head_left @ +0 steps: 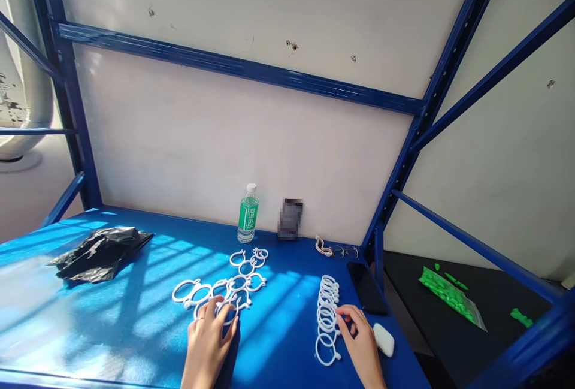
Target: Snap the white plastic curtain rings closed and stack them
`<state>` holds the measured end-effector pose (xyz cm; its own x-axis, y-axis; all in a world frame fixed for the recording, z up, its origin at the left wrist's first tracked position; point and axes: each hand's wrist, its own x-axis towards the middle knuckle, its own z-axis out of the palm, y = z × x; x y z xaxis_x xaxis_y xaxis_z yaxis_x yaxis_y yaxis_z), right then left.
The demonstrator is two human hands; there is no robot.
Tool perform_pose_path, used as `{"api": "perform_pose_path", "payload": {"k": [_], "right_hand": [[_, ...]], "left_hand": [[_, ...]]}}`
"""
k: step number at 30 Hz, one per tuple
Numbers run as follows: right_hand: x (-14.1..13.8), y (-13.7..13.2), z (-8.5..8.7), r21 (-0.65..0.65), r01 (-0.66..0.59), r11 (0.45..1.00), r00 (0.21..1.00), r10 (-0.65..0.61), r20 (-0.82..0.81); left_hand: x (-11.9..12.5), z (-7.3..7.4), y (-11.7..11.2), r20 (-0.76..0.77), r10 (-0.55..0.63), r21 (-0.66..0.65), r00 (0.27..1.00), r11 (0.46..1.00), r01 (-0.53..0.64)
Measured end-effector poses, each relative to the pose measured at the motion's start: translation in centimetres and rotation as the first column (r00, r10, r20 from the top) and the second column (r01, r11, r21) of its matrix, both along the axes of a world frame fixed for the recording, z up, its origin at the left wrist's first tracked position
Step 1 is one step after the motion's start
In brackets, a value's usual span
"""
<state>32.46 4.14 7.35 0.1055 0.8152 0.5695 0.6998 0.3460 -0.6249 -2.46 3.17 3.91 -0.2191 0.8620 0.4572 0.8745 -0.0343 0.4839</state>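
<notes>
Loose white curtain rings [220, 287], each with a small knob or clasp, lie in a scattered group on the blue tabletop [278, 341]. My left hand [209, 338] reaches down over the near edge of this group, its fingers apart and touching the rings. To the right, more white curtain rings [327, 311] overlap in a neat row running away from me. At the right side of that row is my right hand [359, 338], with thumb and index finger pinched together at the edge of a ring and the other fingers curled.
Along the wall stand a water bottle [248, 215] and a blurred dark object [290, 219], with glasses [345, 252] nearby. A black phone [367, 287] and white earbud case [383, 340] lie right. A black plastic bag [103, 252] sits left. Blue frame posts [404, 155] border the table.
</notes>
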Motion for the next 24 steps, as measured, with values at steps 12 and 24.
{"api": "perform_pose_path", "payload": {"k": [12, 24], "right_hand": [[-0.1, -0.3, 0.2, 0.108, 0.010, 0.994, 1.000, -0.009, -0.008], [-5.8, -2.4, 3.3, 0.067, -0.386, 0.920, 0.921, 0.389, -0.034]], "left_hand": [[1.1, 1.2, 0.2, 0.303, -0.232, 0.278, 0.924, 0.949, 0.147], [7.1, 4.6, -2.7, 0.858, -0.427, 0.216, 0.286, 0.804, 0.553]]}}
